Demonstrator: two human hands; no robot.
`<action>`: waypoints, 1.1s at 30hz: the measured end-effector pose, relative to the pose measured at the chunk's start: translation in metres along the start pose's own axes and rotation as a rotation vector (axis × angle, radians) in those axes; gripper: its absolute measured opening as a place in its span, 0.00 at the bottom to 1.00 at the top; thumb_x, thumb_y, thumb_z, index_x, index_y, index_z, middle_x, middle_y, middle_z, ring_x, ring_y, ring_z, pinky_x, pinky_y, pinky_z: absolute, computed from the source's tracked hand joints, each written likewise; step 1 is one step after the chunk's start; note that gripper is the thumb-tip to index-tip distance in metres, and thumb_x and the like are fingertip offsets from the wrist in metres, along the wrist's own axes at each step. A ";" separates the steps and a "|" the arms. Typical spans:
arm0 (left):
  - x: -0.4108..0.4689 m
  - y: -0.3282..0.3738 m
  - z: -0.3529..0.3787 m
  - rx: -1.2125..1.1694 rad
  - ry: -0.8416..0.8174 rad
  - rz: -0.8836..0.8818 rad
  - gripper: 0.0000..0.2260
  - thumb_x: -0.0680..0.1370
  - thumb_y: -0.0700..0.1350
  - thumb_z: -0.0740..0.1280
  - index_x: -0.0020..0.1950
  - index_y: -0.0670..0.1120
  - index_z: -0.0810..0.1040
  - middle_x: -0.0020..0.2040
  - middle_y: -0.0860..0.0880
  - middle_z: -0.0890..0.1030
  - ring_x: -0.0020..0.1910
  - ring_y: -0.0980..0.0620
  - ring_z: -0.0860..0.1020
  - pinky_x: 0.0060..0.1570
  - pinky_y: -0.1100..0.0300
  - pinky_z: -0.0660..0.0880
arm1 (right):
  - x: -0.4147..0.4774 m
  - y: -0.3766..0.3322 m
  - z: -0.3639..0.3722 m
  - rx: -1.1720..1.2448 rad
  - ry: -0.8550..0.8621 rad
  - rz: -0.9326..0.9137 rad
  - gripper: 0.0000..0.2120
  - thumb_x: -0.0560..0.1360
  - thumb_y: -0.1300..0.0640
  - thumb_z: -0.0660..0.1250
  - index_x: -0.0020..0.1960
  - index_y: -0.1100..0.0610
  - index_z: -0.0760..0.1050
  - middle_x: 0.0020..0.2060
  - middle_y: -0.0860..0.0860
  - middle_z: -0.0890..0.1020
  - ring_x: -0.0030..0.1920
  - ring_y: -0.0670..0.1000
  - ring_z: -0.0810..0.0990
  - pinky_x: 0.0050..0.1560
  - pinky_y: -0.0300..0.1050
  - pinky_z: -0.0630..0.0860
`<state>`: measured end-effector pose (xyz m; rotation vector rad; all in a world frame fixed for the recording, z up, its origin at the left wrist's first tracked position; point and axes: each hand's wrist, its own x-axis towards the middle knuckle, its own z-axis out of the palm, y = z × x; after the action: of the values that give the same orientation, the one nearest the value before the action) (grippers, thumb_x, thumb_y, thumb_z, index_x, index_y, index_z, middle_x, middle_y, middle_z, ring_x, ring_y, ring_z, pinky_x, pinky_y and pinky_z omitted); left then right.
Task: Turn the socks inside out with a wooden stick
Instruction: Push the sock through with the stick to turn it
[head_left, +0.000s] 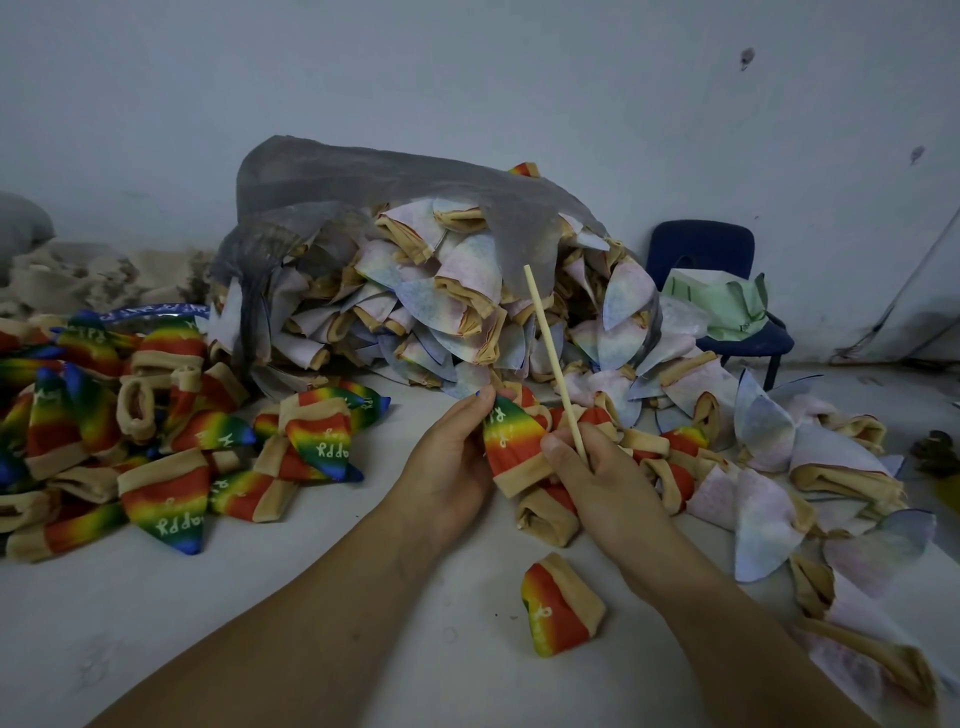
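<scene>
My left hand (451, 457) grips a rainbow sock (514, 441) with a tan cuff, held up above the white floor. The thumb of my right hand (597, 475) presses on the sock's cuff. That same hand holds a thin wooden stick (550, 358), which points up and to the left. A pile of rainbow socks (130, 431) printed "Happy" lies to the left. A pile of pale inside-out socks (769, 467) lies to the right. One rainbow sock (561, 605) lies alone on the floor under my right forearm.
A large grey plastic bag (363, 197) of pale socks (441, 312) spills open behind my hands. A dark blue chair (701, 249) holding green cloth (727, 301) stands at the back right against the wall. A beige heap (67, 275) sits at the far left.
</scene>
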<state>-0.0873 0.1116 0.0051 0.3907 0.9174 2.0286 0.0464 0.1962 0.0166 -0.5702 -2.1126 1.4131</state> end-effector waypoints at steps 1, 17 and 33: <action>0.000 0.000 0.000 -0.017 -0.006 -0.006 0.20 0.75 0.48 0.68 0.64 0.39 0.76 0.65 0.34 0.77 0.66 0.36 0.76 0.67 0.42 0.72 | 0.000 0.000 0.000 0.002 -0.005 -0.003 0.08 0.79 0.46 0.60 0.44 0.46 0.74 0.38 0.44 0.79 0.36 0.37 0.76 0.35 0.28 0.72; -0.002 -0.001 0.004 0.119 0.045 0.035 0.15 0.79 0.51 0.65 0.55 0.42 0.82 0.56 0.40 0.84 0.57 0.43 0.82 0.58 0.48 0.78 | 0.004 0.008 0.002 -0.023 0.084 -0.006 0.10 0.78 0.47 0.60 0.39 0.46 0.72 0.29 0.41 0.74 0.30 0.39 0.72 0.31 0.33 0.70; -0.010 0.045 -0.023 -0.303 0.275 0.402 0.28 0.78 0.66 0.57 0.60 0.42 0.75 0.49 0.41 0.86 0.36 0.54 0.83 0.35 0.64 0.79 | 0.003 0.010 -0.009 -0.005 0.255 0.024 0.09 0.78 0.42 0.58 0.46 0.42 0.75 0.37 0.41 0.78 0.39 0.33 0.75 0.34 0.29 0.66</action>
<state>-0.1207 0.0769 0.0227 0.1354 0.7125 2.5956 0.0505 0.2081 0.0106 -0.7383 -1.9133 1.2735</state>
